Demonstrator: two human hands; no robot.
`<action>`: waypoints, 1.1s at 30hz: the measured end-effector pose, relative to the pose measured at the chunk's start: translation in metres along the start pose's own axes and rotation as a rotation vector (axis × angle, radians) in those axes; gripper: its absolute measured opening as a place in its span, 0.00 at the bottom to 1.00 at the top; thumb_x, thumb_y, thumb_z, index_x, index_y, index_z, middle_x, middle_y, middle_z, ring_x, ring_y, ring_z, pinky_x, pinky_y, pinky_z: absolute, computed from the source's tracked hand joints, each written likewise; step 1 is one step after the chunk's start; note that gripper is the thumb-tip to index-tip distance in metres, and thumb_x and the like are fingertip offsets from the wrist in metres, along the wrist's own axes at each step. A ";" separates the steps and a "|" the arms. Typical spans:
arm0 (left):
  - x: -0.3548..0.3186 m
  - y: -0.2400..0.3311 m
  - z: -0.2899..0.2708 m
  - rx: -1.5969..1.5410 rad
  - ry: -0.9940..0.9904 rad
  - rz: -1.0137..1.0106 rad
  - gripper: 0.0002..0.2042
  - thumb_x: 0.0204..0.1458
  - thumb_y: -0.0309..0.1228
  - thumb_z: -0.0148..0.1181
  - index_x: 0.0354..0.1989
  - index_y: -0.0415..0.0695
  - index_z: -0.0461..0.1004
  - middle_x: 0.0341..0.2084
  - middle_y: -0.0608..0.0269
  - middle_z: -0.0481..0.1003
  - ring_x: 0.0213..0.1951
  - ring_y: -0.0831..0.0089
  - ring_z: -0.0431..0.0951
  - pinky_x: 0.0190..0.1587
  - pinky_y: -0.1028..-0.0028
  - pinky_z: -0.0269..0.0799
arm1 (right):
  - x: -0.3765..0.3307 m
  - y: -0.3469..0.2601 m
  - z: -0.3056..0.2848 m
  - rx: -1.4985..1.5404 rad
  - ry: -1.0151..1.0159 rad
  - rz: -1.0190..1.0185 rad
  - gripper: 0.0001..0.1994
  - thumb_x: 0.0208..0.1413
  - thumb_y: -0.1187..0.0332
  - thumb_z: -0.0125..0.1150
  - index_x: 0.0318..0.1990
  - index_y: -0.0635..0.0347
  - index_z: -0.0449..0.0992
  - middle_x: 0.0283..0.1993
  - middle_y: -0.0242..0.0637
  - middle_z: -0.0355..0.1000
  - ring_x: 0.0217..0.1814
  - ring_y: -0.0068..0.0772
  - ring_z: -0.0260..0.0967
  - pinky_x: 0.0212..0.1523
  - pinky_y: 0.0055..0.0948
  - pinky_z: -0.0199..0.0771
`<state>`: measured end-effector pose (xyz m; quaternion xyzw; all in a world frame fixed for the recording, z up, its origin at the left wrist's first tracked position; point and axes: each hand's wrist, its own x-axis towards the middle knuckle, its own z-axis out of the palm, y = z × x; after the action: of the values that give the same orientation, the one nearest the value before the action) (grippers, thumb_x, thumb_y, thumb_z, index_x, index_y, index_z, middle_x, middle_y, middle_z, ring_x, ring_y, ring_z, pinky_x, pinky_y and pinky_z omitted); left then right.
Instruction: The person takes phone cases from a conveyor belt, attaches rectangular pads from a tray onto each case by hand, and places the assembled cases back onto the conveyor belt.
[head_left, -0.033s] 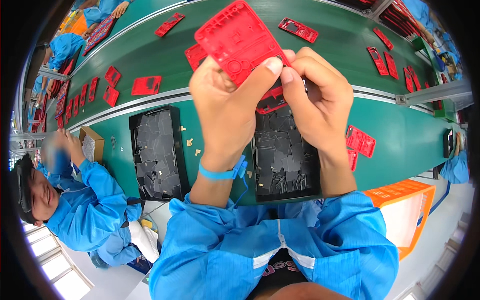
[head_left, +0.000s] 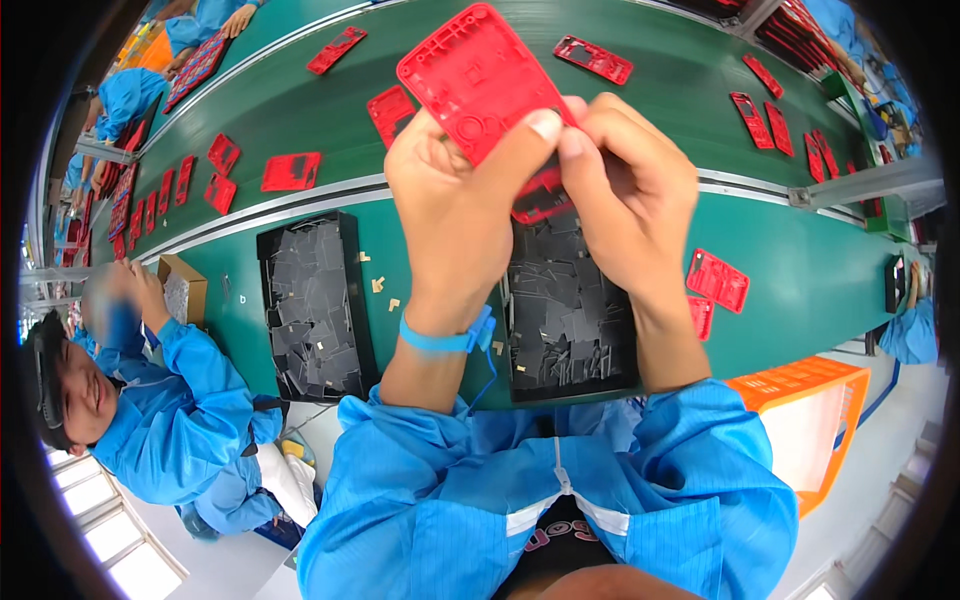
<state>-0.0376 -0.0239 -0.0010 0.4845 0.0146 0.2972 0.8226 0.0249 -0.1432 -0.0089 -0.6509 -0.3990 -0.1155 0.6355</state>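
Note:
My left hand (head_left: pixel 455 205) is closed on a red plastic housing (head_left: pixel 480 75), its thumb pressed on the lower inner face. The housing is a shallow shell with ribs, small clips and a round ring moulded inside; it is held up tilted. Beside its lower right corner, my right hand (head_left: pixel 640 195) has thumb and forefinger pinched together, close to the left thumb. What lies between those fingertips, if anything, is hidden. Below the hands stands a black tray (head_left: pixel 516 385) of thin dark grey pieces. Another red part (head_left: pixel 543 197) shows partly between my wrists.
A second black tray (head_left: pixel 368 340) of dark pieces stands left, with small tan bits (head_left: pixel 377 285) beside it. Red housings (head_left: pixel 720 280) lie at right; more lie on the green belt (head_left: pixel 450 25) beyond the metal rail (head_left: pixel 345 190). A co-worker (head_left: pixel 190 400) sits left; an orange crate (head_left: pixel 835 440) is lower right.
My hands have drawn slightly closer together. The housing has shifted a little to the right with the left hand. The grip on it looks the same.

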 end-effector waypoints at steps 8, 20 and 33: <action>0.031 -0.025 -0.042 0.150 0.168 -0.128 0.31 0.60 0.31 0.65 0.65 0.25 0.59 0.57 0.38 0.72 0.55 0.55 0.79 0.48 0.59 0.83 | 0.023 0.114 -0.036 -0.404 0.020 0.483 0.18 0.66 0.61 0.54 0.32 0.70 0.78 0.21 0.49 0.72 0.24 0.43 0.71 0.32 0.42 0.70; 0.024 0.014 -0.030 0.095 0.100 -0.040 0.25 0.65 0.33 0.59 0.64 0.28 0.63 0.57 0.35 0.73 0.55 0.56 0.79 0.52 0.62 0.81 | 0.003 0.244 -0.247 -1.488 0.078 0.135 0.28 0.58 0.50 0.66 0.59 0.59 0.73 0.61 0.62 0.67 0.64 0.66 0.63 0.61 0.56 0.69; 0.019 0.012 -0.036 0.269 0.123 -0.100 0.19 0.67 0.33 0.54 0.59 0.29 0.69 0.51 0.38 0.78 0.50 0.59 0.82 0.51 0.65 0.80 | -0.022 0.309 -0.359 -1.119 0.060 0.688 0.31 0.55 0.46 0.67 0.58 0.61 0.78 0.54 0.56 0.77 0.61 0.57 0.73 0.63 0.47 0.71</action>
<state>-0.0393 0.0180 -0.0053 0.5698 0.1289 0.2804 0.7616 0.3444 -0.4421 -0.1910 -0.9701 -0.0298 -0.1139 0.2124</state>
